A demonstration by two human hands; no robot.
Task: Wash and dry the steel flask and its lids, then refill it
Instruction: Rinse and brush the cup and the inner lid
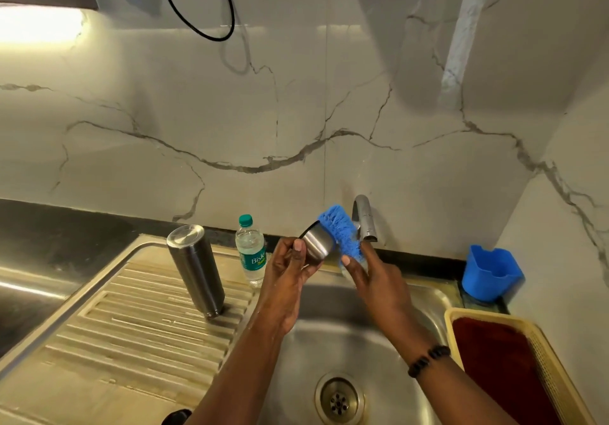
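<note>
Head view: the scene ran from a ribbed draining board (131, 325) on the left to a yellow basket (540, 352) on the right, with a steel sink (329, 335) between them.
Steel flask (196, 269): it stood on the draining board, leaning a little, its closed end uppermost, well apart from both hands.
Water bottle (251, 250): a clear plastic one with a green cap stood upright just beside the flask, near the left hand.
Left hand (286, 273): its thumb and fingers were curled round the steel lid (318, 241), holding it above the sink.
Lid's lie: its long axis tilted up and to the left, dark rim toward the upper left, steel wall turned toward the right hand.
Blue scrubber (339, 230): it touched the lid's right side, just in front of the tap (364, 220).
Right hand (372, 276): it pinched the scrubber's lower end, a beaded bracelet (428, 360) on the wrist.
Key relation: the lid lay directly left of the scrubber, so the right hand looked best placed to rub along it.
Stage: judged to be the scrubbing of a lid, with drying and refilling not yet done.
Blue holder (491, 273): it sat on the counter, right of the tap.
</note>
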